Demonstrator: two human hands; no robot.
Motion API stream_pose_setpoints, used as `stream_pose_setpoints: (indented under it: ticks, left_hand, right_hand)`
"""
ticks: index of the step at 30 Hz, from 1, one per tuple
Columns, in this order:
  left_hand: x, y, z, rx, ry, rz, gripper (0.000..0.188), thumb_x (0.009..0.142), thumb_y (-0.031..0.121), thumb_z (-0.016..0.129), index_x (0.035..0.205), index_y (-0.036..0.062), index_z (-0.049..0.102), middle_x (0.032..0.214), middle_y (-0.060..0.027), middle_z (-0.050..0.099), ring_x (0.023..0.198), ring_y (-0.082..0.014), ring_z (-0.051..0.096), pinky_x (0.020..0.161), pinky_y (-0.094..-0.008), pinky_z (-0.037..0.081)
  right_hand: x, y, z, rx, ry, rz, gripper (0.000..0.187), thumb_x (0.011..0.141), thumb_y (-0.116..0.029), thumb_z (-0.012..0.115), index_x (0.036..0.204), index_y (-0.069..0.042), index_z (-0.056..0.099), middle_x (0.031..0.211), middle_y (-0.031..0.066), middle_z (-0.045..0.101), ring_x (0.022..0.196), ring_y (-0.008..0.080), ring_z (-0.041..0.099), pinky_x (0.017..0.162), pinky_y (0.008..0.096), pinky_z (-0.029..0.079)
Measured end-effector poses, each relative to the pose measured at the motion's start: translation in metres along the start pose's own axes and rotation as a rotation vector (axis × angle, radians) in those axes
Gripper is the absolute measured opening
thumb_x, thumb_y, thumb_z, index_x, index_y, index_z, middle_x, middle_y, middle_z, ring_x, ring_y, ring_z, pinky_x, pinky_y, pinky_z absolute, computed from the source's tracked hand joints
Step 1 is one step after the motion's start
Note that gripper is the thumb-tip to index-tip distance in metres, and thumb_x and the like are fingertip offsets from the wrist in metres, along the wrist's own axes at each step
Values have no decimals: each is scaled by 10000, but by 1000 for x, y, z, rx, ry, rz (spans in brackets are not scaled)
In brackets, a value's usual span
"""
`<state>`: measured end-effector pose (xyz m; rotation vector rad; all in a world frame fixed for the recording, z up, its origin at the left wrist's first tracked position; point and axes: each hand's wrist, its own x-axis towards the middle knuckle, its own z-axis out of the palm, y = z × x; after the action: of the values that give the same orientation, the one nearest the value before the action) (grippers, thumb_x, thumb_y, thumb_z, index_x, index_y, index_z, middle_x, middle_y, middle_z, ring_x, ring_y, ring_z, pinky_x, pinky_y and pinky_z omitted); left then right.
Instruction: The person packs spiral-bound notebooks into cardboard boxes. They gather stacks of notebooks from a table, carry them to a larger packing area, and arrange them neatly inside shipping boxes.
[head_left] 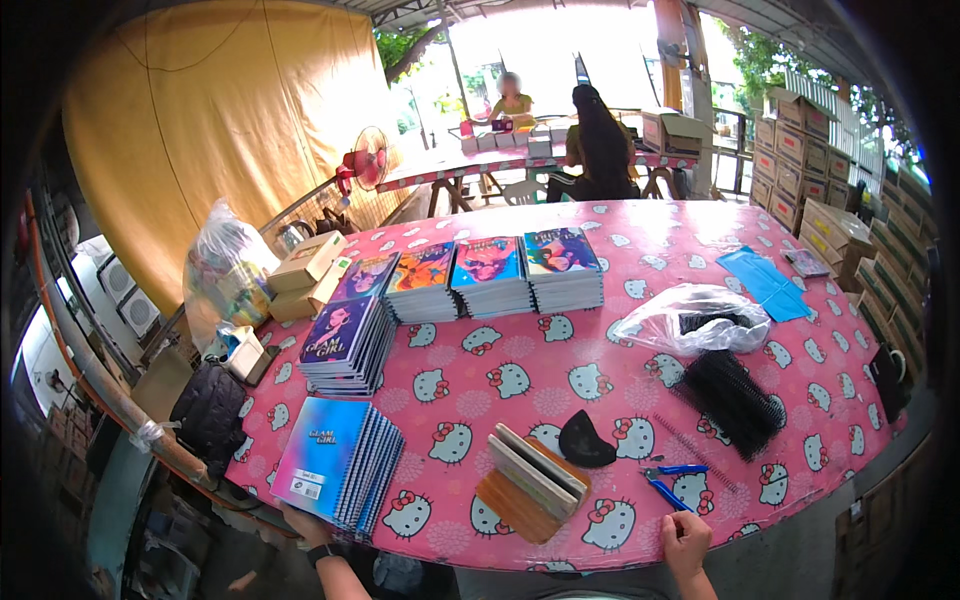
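At the table's near left, my left hand (pixel 305 522) touches the near edge of a stack of blue and pink spiral notebooks (pixel 335 460). Its fingers are mostly hidden by the stack. My right hand (pixel 686 542) rests at the near edge with its fingers curled closed, and nothing shows in them. Just beyond it lie blue-handled pliers (pixel 672 482). A loose black spiral coil (pixel 695 452) stretches past the pliers. Between my hands sit a wooden block with upright slats (pixel 535 482) and a black half-round piece (pixel 586 440).
More notebook stacks (pixel 492 275) stand farther back. Black coils (pixel 735 400), a clear plastic bag (pixel 690 318) and blue sheets (pixel 765 283) lie to the right. Small cartons (pixel 308 262) sit far left. Two people work at another table (pixel 450 172); boxes (pixel 800 150) are piled right.
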<state>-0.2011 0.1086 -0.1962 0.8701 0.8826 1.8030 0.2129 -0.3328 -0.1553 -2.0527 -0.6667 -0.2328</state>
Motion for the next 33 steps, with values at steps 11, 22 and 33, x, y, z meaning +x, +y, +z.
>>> stream_pose_setpoints:
  ticks: [11, 22, 33]
  left_hand:
    - [39, 97, -13, 239, 183, 57, 399, 933, 346, 397, 1146, 32, 522, 1042, -35, 576, 939, -131, 516, 899, -304, 352]
    - [-39, 100, 398, 1096, -1534, 518, 217, 803, 159, 554, 971, 53, 642, 872, -115, 652, 796, -209, 624, 713, -298, 485]
    - [-26, -119, 517, 1357, -1309, 556, 239, 742, 202, 573, 935, 92, 661, 926, -143, 646, 887, -283, 614, 793, -364, 482]
  right_hand:
    - [-6, -24, -10, 276, -201, -35, 115, 782, -124, 624, 779, -11, 606, 660, 147, 573, 565, 214, 554, 534, 338, 430]
    - [-9, -50, 24, 303, -380, -410, 87, 753, -99, 626, 703, -40, 586, 604, 154, 527, 516, 318, 516, 475, 388, 397]
    - [-1, -39, 27, 291, -333, -347, 62, 714, -84, 658, 727, -55, 604, 616, 141, 546, 536, 305, 535, 487, 384, 416]
